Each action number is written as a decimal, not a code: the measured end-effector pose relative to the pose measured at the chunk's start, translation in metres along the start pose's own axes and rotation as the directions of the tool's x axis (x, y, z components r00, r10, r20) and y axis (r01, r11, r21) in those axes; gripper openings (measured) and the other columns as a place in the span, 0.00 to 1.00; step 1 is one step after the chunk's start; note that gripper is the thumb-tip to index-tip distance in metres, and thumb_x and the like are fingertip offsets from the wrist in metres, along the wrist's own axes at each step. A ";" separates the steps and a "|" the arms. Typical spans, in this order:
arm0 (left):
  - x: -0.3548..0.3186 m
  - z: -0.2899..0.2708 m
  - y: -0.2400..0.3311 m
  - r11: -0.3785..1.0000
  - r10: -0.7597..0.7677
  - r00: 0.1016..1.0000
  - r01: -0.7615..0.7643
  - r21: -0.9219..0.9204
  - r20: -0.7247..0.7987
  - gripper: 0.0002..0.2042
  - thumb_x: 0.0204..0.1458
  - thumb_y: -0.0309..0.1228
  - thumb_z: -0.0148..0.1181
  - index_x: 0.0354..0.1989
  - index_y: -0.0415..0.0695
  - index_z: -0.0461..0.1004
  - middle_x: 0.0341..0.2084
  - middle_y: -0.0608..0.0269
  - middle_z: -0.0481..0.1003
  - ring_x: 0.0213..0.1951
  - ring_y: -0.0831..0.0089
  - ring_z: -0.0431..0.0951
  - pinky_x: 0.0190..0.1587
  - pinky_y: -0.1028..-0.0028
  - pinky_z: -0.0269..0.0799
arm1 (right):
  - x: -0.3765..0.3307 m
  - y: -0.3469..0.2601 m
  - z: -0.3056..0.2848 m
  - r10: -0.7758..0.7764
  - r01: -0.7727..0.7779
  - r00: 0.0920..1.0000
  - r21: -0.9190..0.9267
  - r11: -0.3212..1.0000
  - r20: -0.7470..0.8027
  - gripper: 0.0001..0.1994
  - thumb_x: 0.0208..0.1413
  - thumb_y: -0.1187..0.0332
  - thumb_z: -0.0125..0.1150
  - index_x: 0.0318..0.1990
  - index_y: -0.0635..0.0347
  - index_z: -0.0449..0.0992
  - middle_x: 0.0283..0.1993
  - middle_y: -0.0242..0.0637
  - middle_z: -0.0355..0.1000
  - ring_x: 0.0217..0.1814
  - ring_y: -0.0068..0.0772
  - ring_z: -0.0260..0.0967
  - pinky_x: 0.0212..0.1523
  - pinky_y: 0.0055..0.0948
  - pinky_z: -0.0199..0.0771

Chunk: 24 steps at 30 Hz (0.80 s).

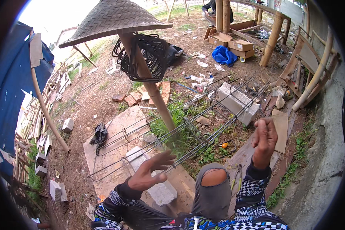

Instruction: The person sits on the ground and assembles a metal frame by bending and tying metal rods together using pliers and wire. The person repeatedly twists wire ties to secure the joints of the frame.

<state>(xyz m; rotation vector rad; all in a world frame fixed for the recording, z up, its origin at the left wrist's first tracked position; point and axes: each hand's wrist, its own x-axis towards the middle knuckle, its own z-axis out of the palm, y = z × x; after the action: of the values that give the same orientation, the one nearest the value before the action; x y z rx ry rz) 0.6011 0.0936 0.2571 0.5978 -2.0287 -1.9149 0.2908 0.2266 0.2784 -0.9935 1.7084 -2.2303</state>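
Over the near end of a steel rebar cage (195,134), my left hand (151,170) is open, with its fingers stretched toward the right and nothing in them. My right hand (264,142) is raised at the cage's right, its fingers loosely bent and pointing up, holding nothing that I can see. The cage's long bars with stirrups lie across a pale concrete block (237,102) at the far end and another block (161,191) near my left hand. Pincers (237,178) with yellowish handles lie on a board beside my right knee, below my right hand.
A bamboo post (153,92) rises through the cage, carrying a black wire coil (142,57) and a woven conical hat (115,21). A plywood sheet (99,149) lies under the cage's left part. A concrete wall (318,172) borders the right. A person (209,11) sits far back.
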 end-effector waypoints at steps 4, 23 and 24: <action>-0.002 0.029 -0.005 0.817 0.176 0.953 -0.280 -0.505 -0.245 0.45 0.51 0.63 0.54 0.68 0.41 0.52 0.52 0.50 0.72 0.55 0.58 0.72 0.61 0.59 0.64 | -0.101 -0.025 0.128 -0.279 0.310 0.620 0.098 0.946 0.733 0.03 0.57 0.72 0.57 0.36 0.61 0.70 0.25 0.49 0.71 0.27 0.52 0.71 0.27 0.41 0.69; -0.161 -0.129 -0.011 0.544 0.081 0.193 -0.830 -0.118 -0.978 0.23 0.60 0.58 0.45 0.32 0.50 0.67 0.12 0.77 0.49 0.12 0.85 0.45 0.14 0.81 0.41 | -0.231 0.022 0.150 0.168 -0.030 -0.031 -0.168 0.985 0.985 0.07 0.59 0.67 0.56 0.36 0.62 0.74 0.20 0.46 0.68 0.21 0.46 0.69 0.25 0.37 0.66; -0.165 -0.131 -0.012 0.486 0.103 0.179 -0.867 -0.107 -0.978 0.23 0.60 0.59 0.45 0.32 0.50 0.68 0.12 0.77 0.49 0.12 0.85 0.45 0.14 0.80 0.40 | -0.232 0.024 0.147 0.165 -0.044 -0.031 -0.166 0.985 0.986 0.07 0.59 0.68 0.56 0.36 0.63 0.74 0.20 0.44 0.68 0.21 0.40 0.68 0.25 0.34 0.66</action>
<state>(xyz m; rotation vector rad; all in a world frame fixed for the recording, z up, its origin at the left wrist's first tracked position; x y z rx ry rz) 0.8092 0.0583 0.2674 0.4111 -0.5100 -1.1692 0.5490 0.2170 0.1815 -1.7464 0.9546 -0.6044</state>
